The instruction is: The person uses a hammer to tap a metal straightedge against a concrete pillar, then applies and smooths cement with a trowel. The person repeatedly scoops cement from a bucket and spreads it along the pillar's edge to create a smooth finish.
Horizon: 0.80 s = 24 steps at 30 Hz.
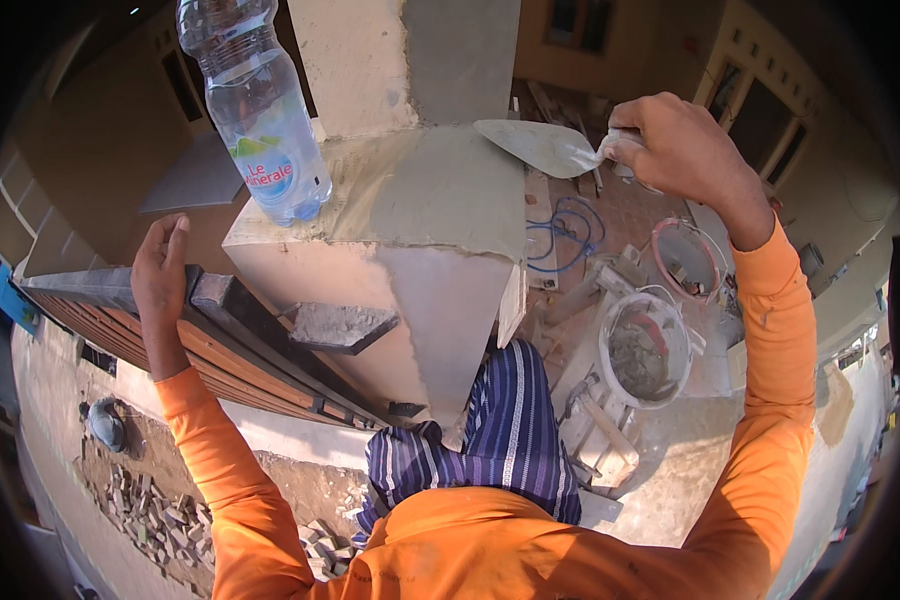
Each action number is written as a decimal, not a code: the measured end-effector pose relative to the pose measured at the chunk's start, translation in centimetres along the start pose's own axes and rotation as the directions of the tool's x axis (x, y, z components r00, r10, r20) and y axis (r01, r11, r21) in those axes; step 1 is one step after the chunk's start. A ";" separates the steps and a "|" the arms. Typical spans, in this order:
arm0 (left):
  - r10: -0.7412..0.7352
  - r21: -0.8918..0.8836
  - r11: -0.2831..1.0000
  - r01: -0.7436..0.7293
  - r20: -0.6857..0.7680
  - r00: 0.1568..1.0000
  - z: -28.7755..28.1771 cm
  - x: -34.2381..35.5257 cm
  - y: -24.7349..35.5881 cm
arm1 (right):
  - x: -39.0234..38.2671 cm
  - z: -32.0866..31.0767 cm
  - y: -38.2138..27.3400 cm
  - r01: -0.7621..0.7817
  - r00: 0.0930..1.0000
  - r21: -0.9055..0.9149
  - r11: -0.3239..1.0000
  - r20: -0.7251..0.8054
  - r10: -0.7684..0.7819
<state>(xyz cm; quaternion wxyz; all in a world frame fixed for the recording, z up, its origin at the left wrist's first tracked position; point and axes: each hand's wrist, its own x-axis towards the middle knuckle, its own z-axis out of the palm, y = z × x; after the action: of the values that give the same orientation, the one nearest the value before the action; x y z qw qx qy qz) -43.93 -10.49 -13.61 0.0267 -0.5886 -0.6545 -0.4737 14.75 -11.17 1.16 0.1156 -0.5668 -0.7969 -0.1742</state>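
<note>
My right hand [675,145] is closed round the handle of a pointed trowel [542,148]. The trowel's grey blade reaches left, by the right edge of a masonry pillar's ledge [450,190]. Grey mortar covers the right part of the ledge; the left part is paler. Near the ledge's left corner stands a clear plastic water bottle [270,120], partly full and labelled. My left hand [162,268] is raised left of the bottle, apart from it, above a dark-topped gate. Its fingers are stretched upward and nothing shows in them.
A white bucket of mortar [645,350] stands below right, with another bucket [685,260] beyond it. Blue hose [575,235] lies coiled on the floor. A slatted gate [190,345] runs along the left. Broken bricks [155,520] lie lower left. A rough grey block [340,327] juts beside the pillar.
</note>
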 end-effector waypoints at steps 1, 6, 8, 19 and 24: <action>-0.001 0.011 1.000 0.001 0.000 1.000 0.0 0.0 -0.1 | 0.2 0.0 -0.2 -0.019 0.999 0.057 0.998 0.050 0.016; -0.033 -0.104 0.994 0.037 0.045 0.998 0.1 0.4 -0.1 | 1.9 1.0 -1.7 -0.024 0.984 0.064 0.998 0.176 0.013; -0.034 -0.055 0.998 0.036 0.041 0.999 0.3 0.3 0.2 | 2.2 1.4 -2.1 -0.040 0.980 0.068 0.997 0.197 0.026; 0.048 -0.084 0.995 -0.045 0.028 0.998 -0.6 1.1 -2.3 | -4.7 -2.8 0.7 0.034 0.949 0.656 0.754 0.216 -0.231; 0.034 -0.037 0.999 -0.031 0.106 0.994 -1.2 3.2 -5.5 | -12.6 -1.2 7.4 -0.271 0.945 0.468 0.841 0.294 0.141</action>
<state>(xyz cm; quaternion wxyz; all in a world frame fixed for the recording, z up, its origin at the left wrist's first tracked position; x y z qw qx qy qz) -49.89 -8.07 -14.29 -0.0110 -0.6239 -0.6368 -0.4528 25.86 -20.40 -1.46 0.1768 -0.6173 -0.7563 0.1251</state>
